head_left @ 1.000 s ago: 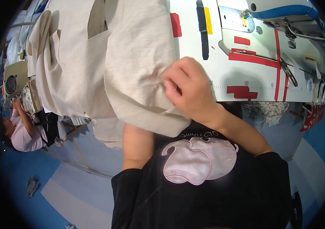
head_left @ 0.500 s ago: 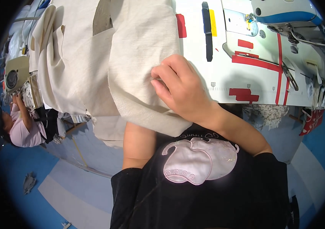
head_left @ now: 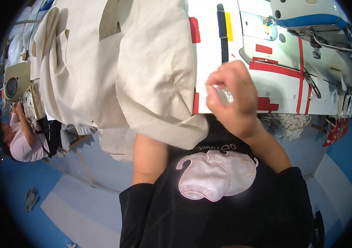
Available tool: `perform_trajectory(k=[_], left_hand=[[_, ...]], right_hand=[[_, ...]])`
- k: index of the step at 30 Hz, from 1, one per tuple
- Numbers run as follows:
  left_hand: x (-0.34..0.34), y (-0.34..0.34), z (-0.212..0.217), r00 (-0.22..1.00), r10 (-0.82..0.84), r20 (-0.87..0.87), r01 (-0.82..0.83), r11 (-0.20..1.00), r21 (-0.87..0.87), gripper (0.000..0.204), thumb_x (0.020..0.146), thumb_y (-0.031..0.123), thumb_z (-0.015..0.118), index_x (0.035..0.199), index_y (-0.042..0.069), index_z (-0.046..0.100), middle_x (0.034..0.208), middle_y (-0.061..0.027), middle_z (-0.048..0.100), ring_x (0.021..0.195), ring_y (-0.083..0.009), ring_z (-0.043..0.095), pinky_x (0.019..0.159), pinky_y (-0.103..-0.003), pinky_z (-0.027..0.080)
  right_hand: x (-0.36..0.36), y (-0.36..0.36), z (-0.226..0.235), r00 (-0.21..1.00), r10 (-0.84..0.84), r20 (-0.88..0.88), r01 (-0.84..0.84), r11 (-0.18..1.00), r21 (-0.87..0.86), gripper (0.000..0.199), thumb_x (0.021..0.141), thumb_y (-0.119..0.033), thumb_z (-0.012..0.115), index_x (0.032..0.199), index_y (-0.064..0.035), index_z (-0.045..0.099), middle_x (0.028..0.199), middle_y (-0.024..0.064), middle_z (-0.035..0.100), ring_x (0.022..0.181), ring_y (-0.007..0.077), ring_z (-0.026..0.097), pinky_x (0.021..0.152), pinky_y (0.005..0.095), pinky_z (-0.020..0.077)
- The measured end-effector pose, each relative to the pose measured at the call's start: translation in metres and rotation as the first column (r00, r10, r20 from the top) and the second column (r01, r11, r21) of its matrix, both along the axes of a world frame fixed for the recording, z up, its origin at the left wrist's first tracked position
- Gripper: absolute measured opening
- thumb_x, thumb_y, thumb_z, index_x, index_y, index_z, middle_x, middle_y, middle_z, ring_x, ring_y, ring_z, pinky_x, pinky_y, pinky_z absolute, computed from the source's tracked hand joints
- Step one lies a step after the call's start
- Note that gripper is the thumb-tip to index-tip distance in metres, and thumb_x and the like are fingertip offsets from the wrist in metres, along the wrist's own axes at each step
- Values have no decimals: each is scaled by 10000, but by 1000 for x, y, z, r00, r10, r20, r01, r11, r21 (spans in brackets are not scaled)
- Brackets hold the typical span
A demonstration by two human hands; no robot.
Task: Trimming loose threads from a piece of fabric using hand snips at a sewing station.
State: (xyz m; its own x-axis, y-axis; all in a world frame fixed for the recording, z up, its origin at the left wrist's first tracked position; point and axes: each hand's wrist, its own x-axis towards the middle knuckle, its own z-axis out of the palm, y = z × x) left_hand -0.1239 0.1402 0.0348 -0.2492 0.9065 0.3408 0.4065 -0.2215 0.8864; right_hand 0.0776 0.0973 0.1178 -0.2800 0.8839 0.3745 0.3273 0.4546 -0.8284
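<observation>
A large cream fabric piece (head_left: 155,62) lies over the left part of the white sewing table (head_left: 209,53) and hangs past its near edge. My left forearm (head_left: 150,159) runs up under this fabric, which hides the left hand and its fingers. My right hand (head_left: 236,99) is above the table, just right of the fabric and apart from it. Its thumb and fingertips are pinched together; whatever they hold, if anything, is too small to make out. A slit-like opening (head_left: 110,22) shows in the cloth's upper part.
A sewing machine (head_left: 308,16) stands at the upper right, with thread snips (head_left: 312,82) nearby. Red tape strips (head_left: 277,69) mark the table. At far left a person (head_left: 23,138) works near a beige device (head_left: 15,82). Patterned cloth (head_left: 287,124) hangs below the near edge.
My right hand has lifted off the fabric and moved right, still pinched. The fabric's right edge has shifted slightly left, uncovering a red tape piece by the near edge.
</observation>
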Motion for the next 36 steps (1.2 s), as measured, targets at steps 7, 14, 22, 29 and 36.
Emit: perform_trajectory(k=[7,14,22,29,36], left_hand=[[12,20,11,997,-30,-67,34,997,69,322,928,163,600,1216,25,643,1206,-147,626,939,-317,593,843,-369,514],[35,41,33,987,-66,-143,86,987,136,321,923,162,606,1214,32,648,1203,-145,628,926,-321,594,833,-370,516],[70,50,44,978,-88,-188,119,980,158,320,917,160,612,1211,39,653,1199,-143,631,912,-325,596,822,-371,519],[49,88,39,893,-77,-444,75,997,-24,311,920,93,595,1219,22,639,1317,-162,598,1163,-359,517,979,-413,441],[40,132,5,766,49,-640,37,992,121,426,897,229,677,1279,61,595,1496,-162,406,1255,-362,439,1048,-525,347]], right_hand=[[72,-19,11,937,69,344,2,979,-202,199,791,50,619,971,-35,611,967,123,564,884,300,597,763,378,496],[11,-32,24,866,496,60,-484,863,-143,748,846,-211,724,1485,-74,360,1143,158,570,1032,300,586,925,387,488],[47,-39,15,919,374,-126,-385,780,-493,569,894,-56,607,1421,-42,392,1186,240,599,1048,362,656,873,393,520],[137,-68,2,976,-118,-182,-91,539,-838,482,943,27,533,1407,-27,416,987,114,665,874,164,687,766,280,553],[182,-55,10,897,-363,252,413,891,-189,209,950,-7,572,1136,-38,664,962,85,673,721,181,677,671,289,551]])
